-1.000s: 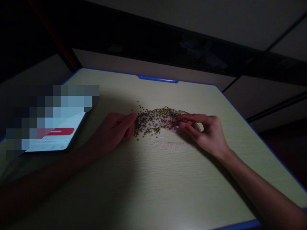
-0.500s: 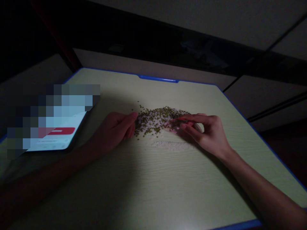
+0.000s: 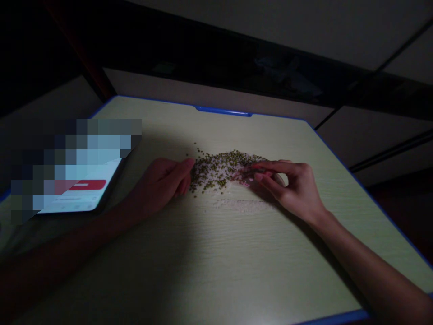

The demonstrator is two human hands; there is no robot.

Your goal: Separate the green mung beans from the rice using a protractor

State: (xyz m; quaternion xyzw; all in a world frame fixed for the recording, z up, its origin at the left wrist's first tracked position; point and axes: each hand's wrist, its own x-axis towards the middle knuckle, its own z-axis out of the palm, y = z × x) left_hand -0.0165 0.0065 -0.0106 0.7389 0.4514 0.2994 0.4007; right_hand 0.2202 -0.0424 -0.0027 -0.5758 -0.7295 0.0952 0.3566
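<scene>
A pile of small green beans mixed with white grains (image 3: 216,168) lies mid-table. My left hand (image 3: 165,183) rests at the pile's left edge, closed, thumb on top and fingers curled under; whatever it may hold is hidden. At the right end of the pile, my right hand (image 3: 287,185) is closed in a pinch, thumb and fingers together. Around its fingertips is a see-through, pinkish piece (image 3: 244,177), too dim to name, and a curved pale edge shows inside the grip. Nearer to me, a strip of pale grains (image 3: 245,206) lies separate from the pile.
A tablet-like device (image 3: 81,198) with a lit screen, partly blurred out, lies at the table's left side. The pale wood-look table (image 3: 216,271) has a blue rim and a blue handle-like piece (image 3: 223,111) at the far edge. Dark cabinet fronts (image 3: 382,131) stand behind.
Both hands stay in nearly the same place and closed. Only slight movement shows at my right fingertips and the pinkish piece. The pile looks the same.
</scene>
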